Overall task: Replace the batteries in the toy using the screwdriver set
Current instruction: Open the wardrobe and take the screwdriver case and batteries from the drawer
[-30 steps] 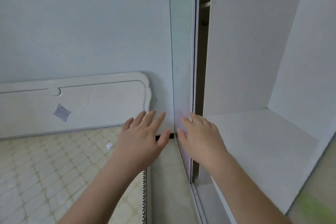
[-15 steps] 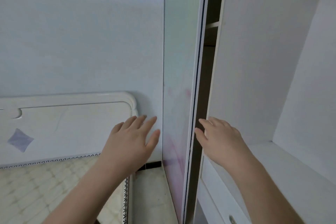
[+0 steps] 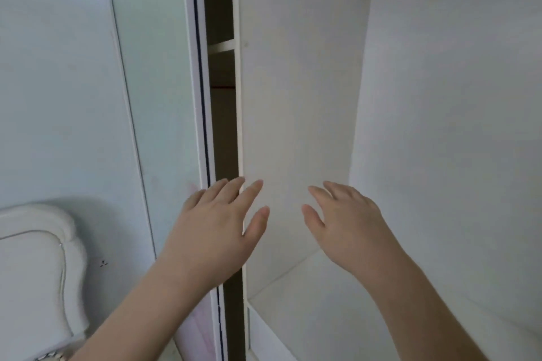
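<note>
A person is reaching both bare hands toward a white wardrobe, with the battery job apparently not yet begun. The left hand (image 3: 217,223) is hovering with fingers spread and relaxed, holding nothing, in front of the sliding door's edge (image 3: 197,97) and the dark gap (image 3: 223,114) beside it. The right hand (image 3: 346,223) is also lying open and empty, over the bare shelf (image 3: 322,311) of the open compartment, near its left wall (image 3: 293,82). Neither the toy, the screwdriver set nor any batteries are showing anywhere in view. Judging by this, everything is still remaining: finding the items, unscrewing the cover, swapping cells, closing up. A white headboard (image 3: 38,258) is standing at lower left.
</note>
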`<state>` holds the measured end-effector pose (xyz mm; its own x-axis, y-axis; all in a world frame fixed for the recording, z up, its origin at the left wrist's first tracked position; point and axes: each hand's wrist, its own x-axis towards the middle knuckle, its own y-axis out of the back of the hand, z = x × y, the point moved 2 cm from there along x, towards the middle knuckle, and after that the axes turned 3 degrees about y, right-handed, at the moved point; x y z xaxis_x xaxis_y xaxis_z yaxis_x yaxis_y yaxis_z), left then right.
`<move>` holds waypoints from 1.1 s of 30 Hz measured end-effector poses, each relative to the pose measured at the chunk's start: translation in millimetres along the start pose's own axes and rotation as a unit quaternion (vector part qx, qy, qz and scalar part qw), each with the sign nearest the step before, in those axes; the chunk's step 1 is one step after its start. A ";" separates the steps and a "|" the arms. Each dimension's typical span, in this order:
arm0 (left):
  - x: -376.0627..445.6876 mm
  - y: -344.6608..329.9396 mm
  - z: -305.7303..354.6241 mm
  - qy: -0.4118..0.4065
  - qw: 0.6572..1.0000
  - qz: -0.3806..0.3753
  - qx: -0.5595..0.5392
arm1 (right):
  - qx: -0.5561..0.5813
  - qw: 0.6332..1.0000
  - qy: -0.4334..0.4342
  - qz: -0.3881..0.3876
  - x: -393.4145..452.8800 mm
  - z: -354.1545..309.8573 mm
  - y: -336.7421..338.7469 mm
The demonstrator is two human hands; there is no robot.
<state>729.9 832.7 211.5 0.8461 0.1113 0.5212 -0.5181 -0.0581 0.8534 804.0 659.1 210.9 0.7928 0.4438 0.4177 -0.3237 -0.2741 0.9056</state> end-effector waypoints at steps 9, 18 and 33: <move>109.3 -23.5 41.7 -0.107 0.992 0.005 -0.069 | -0.050 0.996 -0.073 0.031 47.7 75.4 12.0; 172.5 -56.9 60.5 -0.197 0.972 0.039 -0.120 | -0.121 0.978 -0.164 0.039 61.3 96.7 17.3; 154.9 -156.6 57.8 -0.368 0.892 0.006 -0.261 | -0.230 0.918 -0.316 0.073 24.4 47.6 -56.1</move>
<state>949.3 801.7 159.1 0.5933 -0.5801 0.5581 -0.3521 0.4365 0.8280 866.1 644.7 166.8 0.8181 -0.1931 0.5416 -0.5179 0.1617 0.8400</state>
